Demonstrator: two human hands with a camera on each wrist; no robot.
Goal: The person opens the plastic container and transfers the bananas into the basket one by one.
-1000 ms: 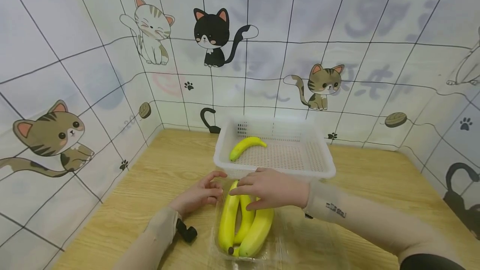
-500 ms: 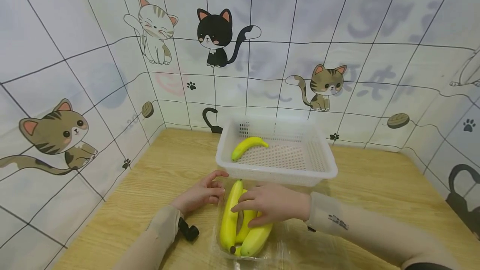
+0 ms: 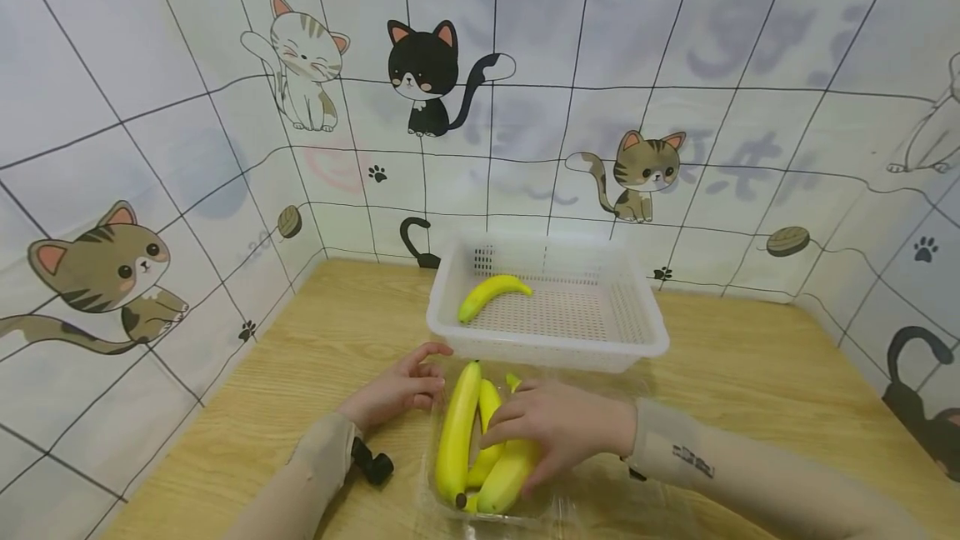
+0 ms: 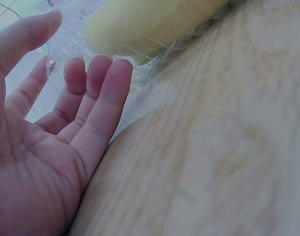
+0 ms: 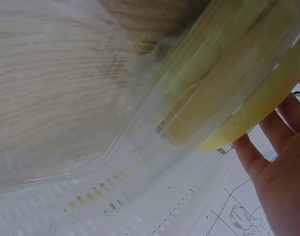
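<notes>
In the head view, several yellow bananas (image 3: pixel 456 448) lie in a clear plastic box (image 3: pixel 551 511) on the table. My right hand (image 3: pixel 566 423) reaches over the rightmost banana (image 3: pixel 506 482), fingers on its left side and thumb on its right. Seen from the right wrist, these fingers meet the yellow peel (image 5: pixel 253 120) above the box wall. Beside the box's left wall is my left hand (image 3: pixel 397 390), fingers loosely bent. The left wrist view has its fingertips (image 4: pixel 119 73) right at the clear plastic, with a banana (image 4: pixel 145 24) behind the wall.
Behind the box stands a white perforated basket (image 3: pixel 555 348) with one banana (image 3: pixel 491 297) inside at its left. A wooden table (image 3: pixel 367 298) runs back to walls covered with a cat-patterned sheet (image 3: pixel 525 123). A black wrist mount (image 3: pixel 372 463) sits on the left sleeve.
My right hand has come down and toward me, from hovering over the bananas to gripping the rightmost one, whose far tip now shows. The left hand stays by the box wall.
</notes>
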